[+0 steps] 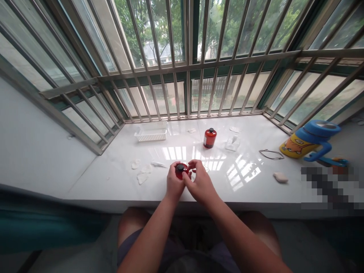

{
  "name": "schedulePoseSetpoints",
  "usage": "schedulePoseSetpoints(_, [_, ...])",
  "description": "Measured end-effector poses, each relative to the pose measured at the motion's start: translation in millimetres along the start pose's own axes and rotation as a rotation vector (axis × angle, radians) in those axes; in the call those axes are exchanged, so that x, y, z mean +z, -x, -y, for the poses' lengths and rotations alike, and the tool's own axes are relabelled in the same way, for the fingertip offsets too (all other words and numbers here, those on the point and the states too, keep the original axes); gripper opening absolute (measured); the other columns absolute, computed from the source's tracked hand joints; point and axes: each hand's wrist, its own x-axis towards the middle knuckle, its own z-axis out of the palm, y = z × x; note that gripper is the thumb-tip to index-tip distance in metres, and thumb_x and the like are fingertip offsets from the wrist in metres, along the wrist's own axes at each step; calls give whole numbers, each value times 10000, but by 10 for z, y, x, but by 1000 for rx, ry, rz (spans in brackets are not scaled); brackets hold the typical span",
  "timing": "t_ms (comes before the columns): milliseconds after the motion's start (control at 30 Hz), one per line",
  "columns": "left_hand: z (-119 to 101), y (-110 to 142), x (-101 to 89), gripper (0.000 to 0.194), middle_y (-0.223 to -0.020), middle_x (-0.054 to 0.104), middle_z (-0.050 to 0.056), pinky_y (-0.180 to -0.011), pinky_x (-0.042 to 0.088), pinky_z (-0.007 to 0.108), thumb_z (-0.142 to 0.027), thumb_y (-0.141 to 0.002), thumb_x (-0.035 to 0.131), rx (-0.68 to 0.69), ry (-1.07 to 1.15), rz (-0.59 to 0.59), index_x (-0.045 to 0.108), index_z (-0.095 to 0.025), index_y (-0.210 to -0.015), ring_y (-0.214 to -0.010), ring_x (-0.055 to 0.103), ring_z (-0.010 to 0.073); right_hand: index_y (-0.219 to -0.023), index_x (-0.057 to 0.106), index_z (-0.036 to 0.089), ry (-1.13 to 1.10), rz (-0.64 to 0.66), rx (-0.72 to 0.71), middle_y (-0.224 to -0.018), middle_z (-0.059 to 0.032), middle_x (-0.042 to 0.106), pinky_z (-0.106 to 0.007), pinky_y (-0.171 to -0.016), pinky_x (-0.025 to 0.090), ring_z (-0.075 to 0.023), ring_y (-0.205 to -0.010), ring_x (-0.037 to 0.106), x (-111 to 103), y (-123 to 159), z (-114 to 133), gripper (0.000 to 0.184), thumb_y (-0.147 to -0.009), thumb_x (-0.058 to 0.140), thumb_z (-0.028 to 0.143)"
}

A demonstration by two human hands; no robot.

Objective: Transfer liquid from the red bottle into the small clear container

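A small red bottle [180, 173] with a black cap is held upright just above the white marble counter, near its front edge. My left hand [174, 185] wraps round the bottle's left side. On the other side, my right hand [200, 181] has its fingers bent in, with the thumb against the bottle; its fingertips are partly hidden. A second red bottle [209, 138] with a black cap and a pale label stands farther back. Left of my hands lie a small white tube [158, 164] and crumpled whitish scraps [142, 178].
A white plastic basket [151, 133] sits by the barred window. To the right are a clear plastic piece [233, 143], a thin dark cord loop [271, 154], a beige lump [280, 177] and a blue and yellow bottle [305, 140] with a handle. A pixelated patch covers the right edge.
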Motion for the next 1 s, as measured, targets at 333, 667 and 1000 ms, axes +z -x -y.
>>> schedulePoseSetpoints(333, [-35,4,-39,551,-1228,737,99,-963,600,440,-315,-780,836,-7,-1,45,606,-240,-1276,-1091,726,280,-1332,506,245,58,-4,-47,-1265,-126,645,-488,-961,590,-313,-1180,636,101,3,45,446,-923,672,299])
schedulePoseSetpoints(667, [-7,55,-85,414,-1329,709,128,-1005,587,481,-258,-937,654,-20,-140,10,586,-243,-1345,-1200,698,313,-1086,646,256,160,50,-149,-1060,-58,710,-434,-898,554,-279,-1024,656,198,-215,11,228,-902,679,125])
schedulePoseSetpoints(1000, [-223,30,-569,975,-1610,478,202,-1224,462,553,-508,-830,874,308,-135,-42,351,-253,-1612,-1494,499,384,-970,573,273,-87,-75,-236,-965,-19,718,-379,-828,565,-227,-876,690,-21,-421,351,171,-925,733,314])
